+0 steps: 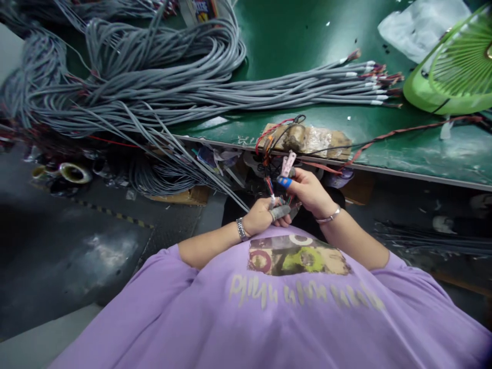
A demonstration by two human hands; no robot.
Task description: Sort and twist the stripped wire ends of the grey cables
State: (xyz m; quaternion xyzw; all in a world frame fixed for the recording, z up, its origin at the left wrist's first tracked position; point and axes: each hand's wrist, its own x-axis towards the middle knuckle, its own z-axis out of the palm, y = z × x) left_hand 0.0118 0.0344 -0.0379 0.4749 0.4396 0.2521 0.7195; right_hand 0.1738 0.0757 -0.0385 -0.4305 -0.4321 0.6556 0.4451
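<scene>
Both of my hands meet close to my chest, below the front edge of the green bench (384, 148). My left hand (259, 216) is closed around a grey cable (230, 192) whose stripped end shows red and black wires (271, 187). One finger of that hand is wrapped in grey tape. My right hand (309, 192) is closed too, pinching the coloured wire ends. Its thumb carries blue tape. A pinkish tool or clip (288, 164) sticks up from between its fingers. Red, orange and black wires (274, 133) run from my hands up to the bench edge.
A large bundle of grey cables (154, 77) lies across the bench, its stripped ends (378, 82) pointing right. A green fan (457, 72) and a clear plastic bag (423, 23) sit at the far right. A taped brown block (311, 138) rests at the bench edge. Tape rolls (75, 173) lie on the floor at left.
</scene>
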